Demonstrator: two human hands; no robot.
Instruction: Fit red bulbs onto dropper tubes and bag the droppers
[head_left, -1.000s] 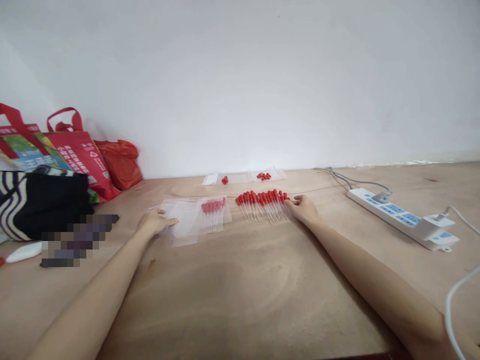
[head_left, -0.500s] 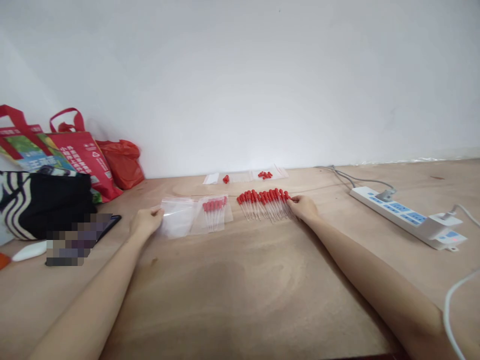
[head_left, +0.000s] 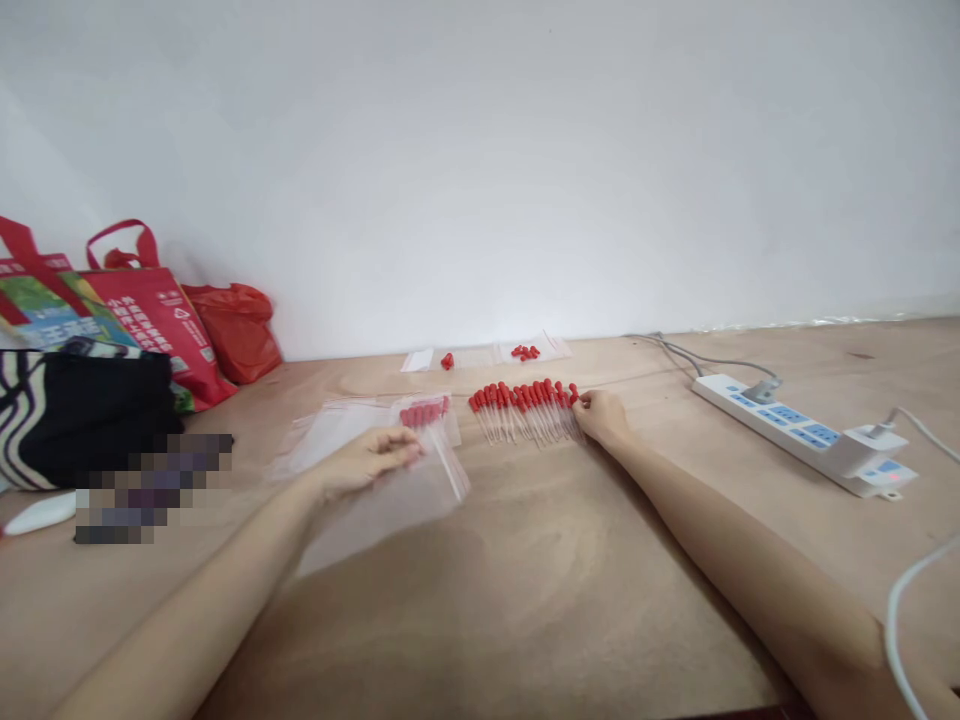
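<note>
Fingers (head_left: 411, 446) blurred, bag (head_left: 390, 505) partly hidden behind hand (head_left: 367, 460)

Has swung the left hand (head_left: 369, 462) rightward, from the left end of the clear bag stack (head_left: 330, 428) to near the middle of the frame. Now holds a single clear bag (head_left: 371, 515) in its fingers, off the stack and slanting toward the lower left of the frame. Has left the stack spread wider to the left. Now hides the lower stems of the bagged red-topped droppers (head_left: 424, 412) behind hand and bag.
</note>
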